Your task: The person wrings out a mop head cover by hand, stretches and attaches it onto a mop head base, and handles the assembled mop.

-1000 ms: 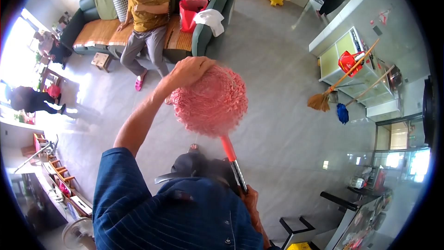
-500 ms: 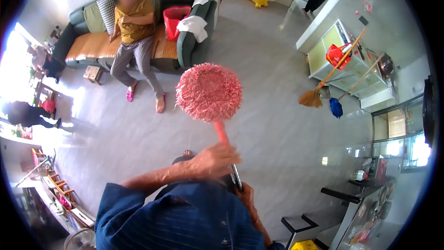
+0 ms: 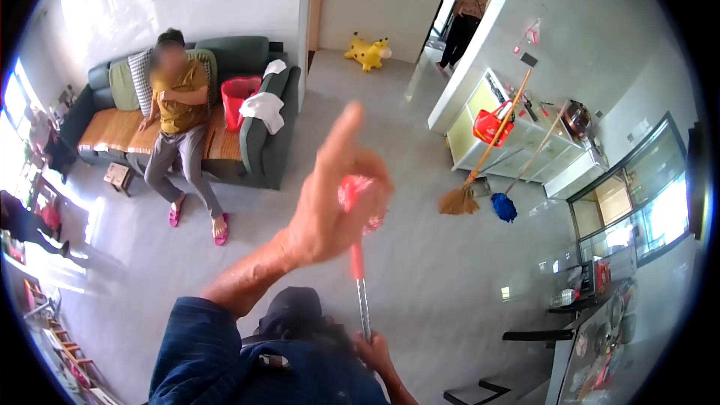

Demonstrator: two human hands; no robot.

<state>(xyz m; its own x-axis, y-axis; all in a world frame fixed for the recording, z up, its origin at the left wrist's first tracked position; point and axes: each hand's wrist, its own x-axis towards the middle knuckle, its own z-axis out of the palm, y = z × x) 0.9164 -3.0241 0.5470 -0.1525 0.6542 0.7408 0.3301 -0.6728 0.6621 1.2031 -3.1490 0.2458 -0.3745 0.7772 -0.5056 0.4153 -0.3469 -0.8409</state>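
Note:
My left hand (image 3: 334, 199) is raised in the middle of the view, index finger stretched out and the thumb apart from the curled fingers. Behind it, mostly hidden, shows the pinkish-red shaggy head of a mop (image 3: 358, 262). Red strands appear through the gap in my fingers; the hand looks off the handle. The mop's handle is red near the head and silvery metal below. At its lower end, close to my body, my right hand (image 3: 373, 351) is wrapped around the metal tube.
A person (image 3: 180, 97) sits on a green sofa (image 3: 262, 142). A small stool (image 3: 118, 178) stands nearby. A straw broom (image 3: 459, 201) and blue mop (image 3: 503, 208) lean on a cabinet (image 3: 469, 139). Another person (image 3: 466, 19) stands in the doorway. A yellow toy (image 3: 367, 52) is behind.
My left hand has left the mop's red handle and risen, finger extended. The mop head is now largely hidden behind it. The camera view has shifted up and right.

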